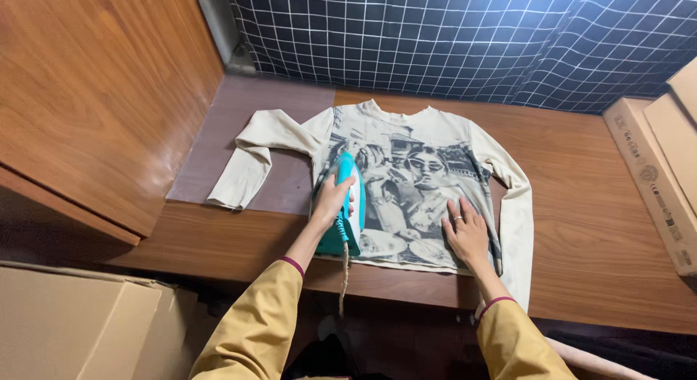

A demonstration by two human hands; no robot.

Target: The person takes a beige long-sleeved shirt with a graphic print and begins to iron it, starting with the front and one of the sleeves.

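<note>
A cream long-sleeved shirt with a grey printed picture on its front lies flat on a wooden table. My left hand grips the handle of a teal iron, which rests on the shirt's left front. Its cord hangs over the table's near edge. My right hand, a ring on one finger, lies flat with fingers spread on the shirt's lower right front. Both arms wear mustard sleeves.
A greyish mat lies under the shirt's left sleeve. Dark tiled wall runs behind the table. Long cardboard boxes sit at the right, another box at lower left, a wooden panel at left.
</note>
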